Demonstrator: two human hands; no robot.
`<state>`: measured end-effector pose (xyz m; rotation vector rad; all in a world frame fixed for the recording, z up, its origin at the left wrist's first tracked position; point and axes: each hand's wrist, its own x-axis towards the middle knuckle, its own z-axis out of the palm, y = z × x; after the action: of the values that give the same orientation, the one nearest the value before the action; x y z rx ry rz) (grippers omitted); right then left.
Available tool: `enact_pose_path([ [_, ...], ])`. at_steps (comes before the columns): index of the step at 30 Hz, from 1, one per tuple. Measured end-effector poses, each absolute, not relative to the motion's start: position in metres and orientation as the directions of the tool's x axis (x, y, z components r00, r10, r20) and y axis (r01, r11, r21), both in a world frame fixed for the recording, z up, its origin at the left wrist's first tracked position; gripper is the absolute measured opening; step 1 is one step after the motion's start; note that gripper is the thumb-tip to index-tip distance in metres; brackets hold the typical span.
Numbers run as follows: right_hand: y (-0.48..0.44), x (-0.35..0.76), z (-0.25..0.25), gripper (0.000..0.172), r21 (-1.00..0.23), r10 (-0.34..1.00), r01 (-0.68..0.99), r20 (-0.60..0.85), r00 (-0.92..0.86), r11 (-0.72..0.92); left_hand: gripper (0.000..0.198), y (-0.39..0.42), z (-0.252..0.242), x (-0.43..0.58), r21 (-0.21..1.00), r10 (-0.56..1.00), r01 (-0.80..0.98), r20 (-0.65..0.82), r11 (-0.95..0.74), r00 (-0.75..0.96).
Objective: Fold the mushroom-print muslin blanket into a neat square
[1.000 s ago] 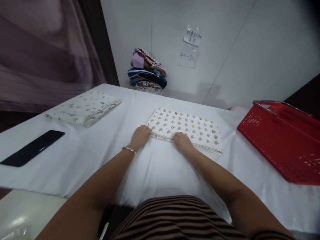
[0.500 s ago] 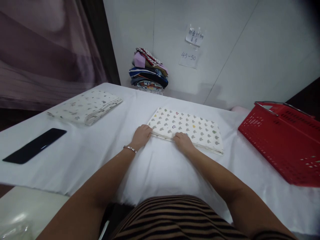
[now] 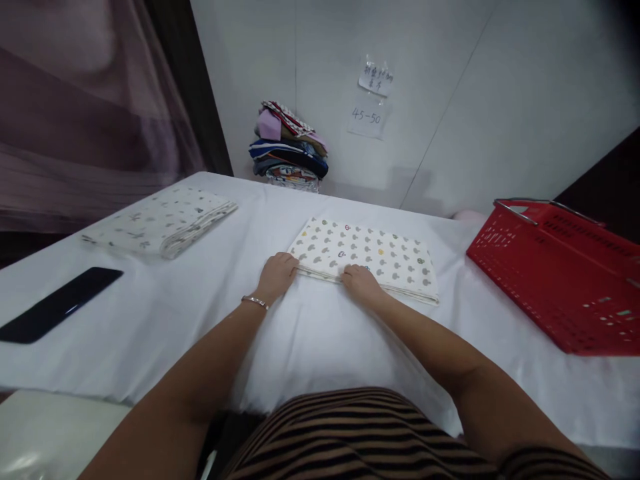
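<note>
A folded white cloth with grey and coloured prints (image 3: 370, 257) lies flat in the middle of the white-covered table (image 3: 310, 333). My left hand (image 3: 277, 274), a bracelet on its wrist, grips the cloth's near left corner with curled fingers. My right hand (image 3: 361, 283) pinches the cloth's near edge a little to the right of it. Both hands rest on the table top.
A second folded printed cloth (image 3: 160, 219) lies at the far left. A black phone (image 3: 57, 304) sits near the left edge. A red plastic basket (image 3: 555, 267) stands at the right. A stack of folded clothes (image 3: 290, 147) leans by the back wall.
My hands and the cloth stay as they were; only the view has shifted slightly.
</note>
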<state>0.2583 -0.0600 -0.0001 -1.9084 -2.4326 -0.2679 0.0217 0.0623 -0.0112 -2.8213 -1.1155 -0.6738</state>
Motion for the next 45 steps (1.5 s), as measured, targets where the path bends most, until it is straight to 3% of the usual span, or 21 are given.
enact_pose_path([
  [11,-0.061,0.258,-0.011,0.026,0.023,0.958,0.982,0.217,-0.186,0.185,0.032,0.049,0.0,0.026,0.091,0.599,0.633,0.447,-0.769,0.665],
  [18,-0.061,0.253,-0.004,0.027,0.017,0.969,0.988,0.193,-0.156,0.156,0.024,0.014,0.002,0.079,0.08,0.383,0.386,0.414,-0.919,0.826],
  [24,-0.079,0.277,0.001,0.026,-0.14,0.962,0.98,0.252,-0.103,0.141,0.024,0.015,-0.011,0.093,0.142,0.45,0.432,0.402,-0.891,0.797],
  [28,-0.111,0.321,0.001,0.025,-0.188,0.963,0.982,0.261,0.06,-0.011,0.023,0.017,-0.013,0.091,0.161,0.455,0.429,0.418,-0.889,0.786],
  [32,-0.134,0.35,0.0,0.024,-0.186,0.962,0.978,0.234,0.14,-0.097,0.022,0.016,-0.012,0.093,0.174,0.473,0.442,0.412,-0.88,0.779],
  [45,-0.124,0.342,0.007,0.027,-0.073,0.986,0.997,0.163,0.033,-0.021,0.021,0.015,-0.012,0.091,0.196,0.47,0.428,0.414,-0.882,0.78],
])
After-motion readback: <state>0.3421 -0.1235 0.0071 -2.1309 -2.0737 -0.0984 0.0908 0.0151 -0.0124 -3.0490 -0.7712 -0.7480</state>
